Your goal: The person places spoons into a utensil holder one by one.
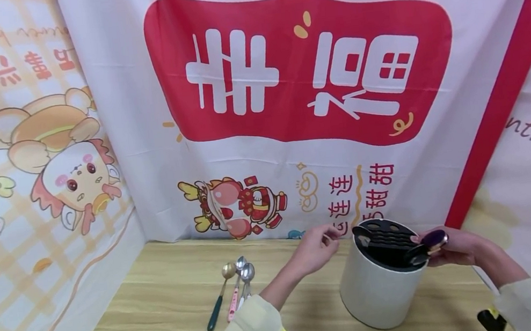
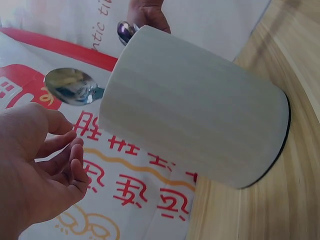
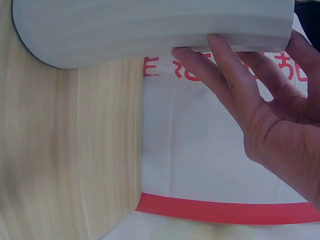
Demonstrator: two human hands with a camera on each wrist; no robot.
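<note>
A pale grey utensil holder point(image 1: 380, 288) with a black slotted insert point(image 1: 390, 238) stands upright on the table. My right hand point(image 1: 456, 247) holds its right side, fingers point(image 3: 227, 75) against the outer wall and thumb at the rim. Beside that thumb, a shiny dark-reflecting spoon bowl point(image 1: 436, 239) sticks up from the holder. Another spoon's bowl point(image 2: 72, 86) juts past the rim on the left hand's side. Left of the rim, my left hand point(image 1: 317, 247) hovers with loosely curled fingers and nothing in them.
Left of the left forearm, a gold spoon with a dark green handle point(image 1: 215, 313) lies on the wooden table point(image 1: 149, 307). Next to it lie silver spoons point(image 1: 246, 272), one with a pink handle point(image 1: 233, 303). A printed cloth point(image 1: 147, 145) hangs behind the table.
</note>
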